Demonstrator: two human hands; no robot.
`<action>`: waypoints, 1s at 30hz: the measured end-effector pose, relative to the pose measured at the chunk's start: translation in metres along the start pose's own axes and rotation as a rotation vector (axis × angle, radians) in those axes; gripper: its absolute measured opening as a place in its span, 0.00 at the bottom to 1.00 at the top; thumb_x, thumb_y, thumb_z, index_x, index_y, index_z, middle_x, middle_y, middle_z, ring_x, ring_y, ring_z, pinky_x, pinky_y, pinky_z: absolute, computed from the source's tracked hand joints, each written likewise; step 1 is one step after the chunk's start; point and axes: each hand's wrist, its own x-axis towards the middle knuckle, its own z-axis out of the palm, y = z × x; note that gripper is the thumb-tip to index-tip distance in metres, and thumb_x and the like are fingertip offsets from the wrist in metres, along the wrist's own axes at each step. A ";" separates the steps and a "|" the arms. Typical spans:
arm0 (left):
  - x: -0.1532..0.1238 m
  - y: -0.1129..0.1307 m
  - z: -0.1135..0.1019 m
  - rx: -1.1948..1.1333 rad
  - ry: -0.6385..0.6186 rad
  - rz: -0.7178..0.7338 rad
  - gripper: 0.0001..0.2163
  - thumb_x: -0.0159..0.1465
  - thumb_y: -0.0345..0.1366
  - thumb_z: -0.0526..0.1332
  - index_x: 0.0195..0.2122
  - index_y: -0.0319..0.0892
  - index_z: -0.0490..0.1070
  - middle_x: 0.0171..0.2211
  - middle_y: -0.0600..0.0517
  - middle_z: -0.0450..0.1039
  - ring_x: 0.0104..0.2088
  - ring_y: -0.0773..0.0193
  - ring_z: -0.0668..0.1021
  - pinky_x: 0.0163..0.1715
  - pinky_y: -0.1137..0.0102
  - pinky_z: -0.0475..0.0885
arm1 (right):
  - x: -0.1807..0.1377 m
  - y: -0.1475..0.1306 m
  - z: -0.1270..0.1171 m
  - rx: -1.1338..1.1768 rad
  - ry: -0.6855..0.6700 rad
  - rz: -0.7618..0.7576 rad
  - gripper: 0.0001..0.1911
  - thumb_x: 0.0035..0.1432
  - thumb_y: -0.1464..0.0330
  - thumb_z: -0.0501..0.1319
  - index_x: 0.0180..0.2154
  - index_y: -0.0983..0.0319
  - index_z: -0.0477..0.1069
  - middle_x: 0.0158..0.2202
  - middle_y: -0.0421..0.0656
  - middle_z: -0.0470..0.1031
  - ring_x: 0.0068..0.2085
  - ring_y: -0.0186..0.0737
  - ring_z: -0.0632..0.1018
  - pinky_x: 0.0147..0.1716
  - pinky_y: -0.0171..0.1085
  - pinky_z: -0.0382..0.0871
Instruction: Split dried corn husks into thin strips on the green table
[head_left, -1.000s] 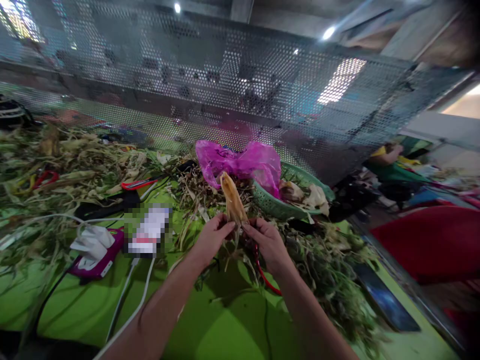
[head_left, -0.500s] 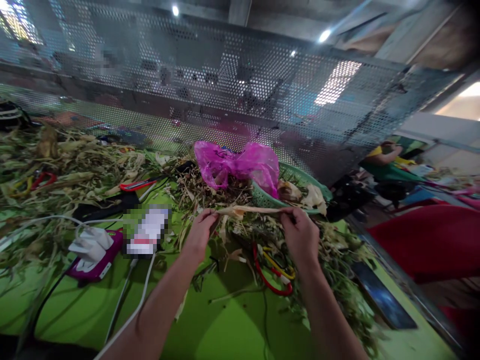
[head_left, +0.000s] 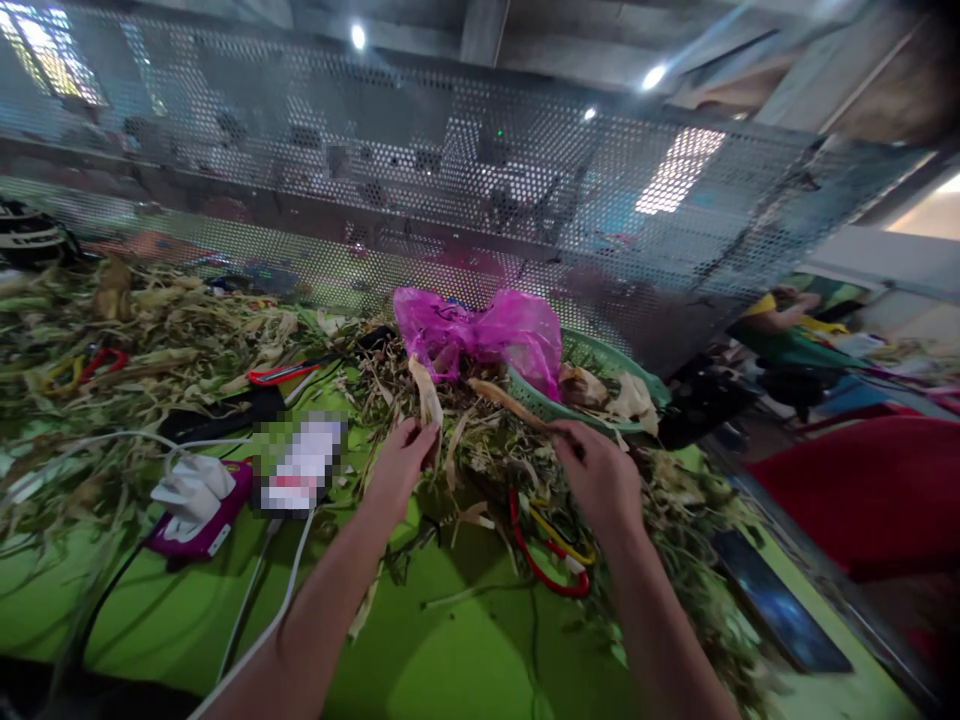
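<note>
My left hand (head_left: 405,455) pinches the lower end of a pale dried plant strip (head_left: 426,388), which points up and away from me. Between the closed fingers of my right hand (head_left: 596,470) is one end of a brownish, stick-like dried plant piece (head_left: 506,402), slanting up to the left. The two pieces are apart, above a heap of dry stalks and leaves (head_left: 382,385) on the green table (head_left: 442,655). Behind them lie a crumpled pink plastic bag (head_left: 480,325) and a green basket (head_left: 536,395) with dried plant pieces in it.
Red-handled scissors (head_left: 551,580) lie between my forearms. A phone (head_left: 304,465), a purple power strip (head_left: 199,540) and white cables are at left. A dark phone (head_left: 780,600) lies by the right edge. A perforated metal panel (head_left: 315,210) stands behind; a person (head_left: 784,315) sits far right.
The single strip stretched between my hands is now two separate pieces, one in each hand. The left piece has swung upright, and the right one now slants toward the pink bag.
</note>
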 end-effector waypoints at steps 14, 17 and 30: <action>-0.021 -0.008 0.018 0.383 -0.323 0.203 0.13 0.63 0.41 0.52 0.32 0.40 0.73 0.30 0.51 0.74 0.32 0.62 0.71 0.35 0.69 0.66 | -0.024 -0.064 0.026 0.997 -0.321 0.220 0.12 0.53 0.60 0.64 0.35 0.62 0.73 0.31 0.41 0.75 0.34 0.40 0.74 0.36 0.37 0.68; -0.024 -0.008 0.018 0.342 -0.318 0.201 0.14 0.64 0.42 0.52 0.32 0.41 0.74 0.29 0.50 0.74 0.32 0.61 0.72 0.34 0.69 0.67 | -0.026 -0.062 0.032 1.098 -0.326 0.309 0.10 0.51 0.63 0.66 0.32 0.62 0.73 0.29 0.39 0.74 0.32 0.38 0.73 0.36 0.37 0.67; -0.020 -0.001 0.019 0.437 -0.243 0.367 0.07 0.63 0.38 0.55 0.33 0.42 0.69 0.32 0.49 0.72 0.34 0.61 0.72 0.36 0.69 0.65 | -0.029 -0.064 0.032 0.943 -0.344 0.251 0.09 0.53 0.64 0.62 0.35 0.62 0.72 0.32 0.42 0.75 0.36 0.42 0.74 0.38 0.40 0.69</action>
